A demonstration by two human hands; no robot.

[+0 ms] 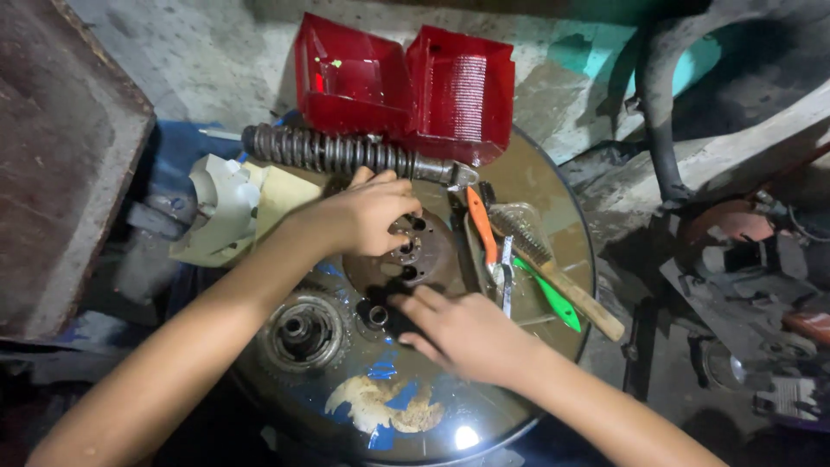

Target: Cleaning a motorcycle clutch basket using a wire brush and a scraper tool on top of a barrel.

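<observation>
My left hand (367, 216) grips the rusty round perforated metal disc (413, 258), steadying it on the drum lid (519, 380). My right hand (458, 333), fingers extended, presses a small dark part (389, 316) beside it.

Bare forearms; hands (415, 268) ungloved; no sleeves.

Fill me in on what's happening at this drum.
A person works bare-handed on a round drum top. The left hand grips a rusty disc with holes; the right hand touches small dark parts beside it. A wire brush, coil spring and red lenses lie nearby.
</observation>
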